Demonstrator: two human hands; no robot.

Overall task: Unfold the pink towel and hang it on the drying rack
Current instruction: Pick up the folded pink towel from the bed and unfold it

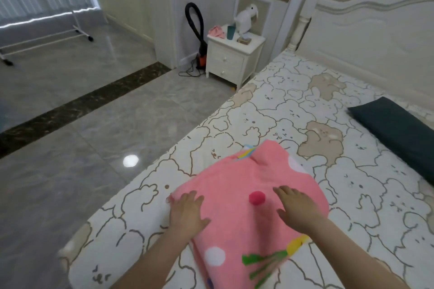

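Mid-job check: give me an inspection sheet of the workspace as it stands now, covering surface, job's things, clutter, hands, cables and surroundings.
Surface: bed with a bear-print sheet; grey tiled floor to its left.
Job's things: pink towel lies folded on the bed; drying rack stands far off at upper left, only its base showing.
Clutter: dark cushion on the bed's right side.
Hands: left hand and right hand rest flat on the towel, fingers straight.
Cables: black cord on the floor by the vacuum cleaner.
Surroundings: white nightstand carrying a teal cup, a toy bird and a pink cloth; white headboard.
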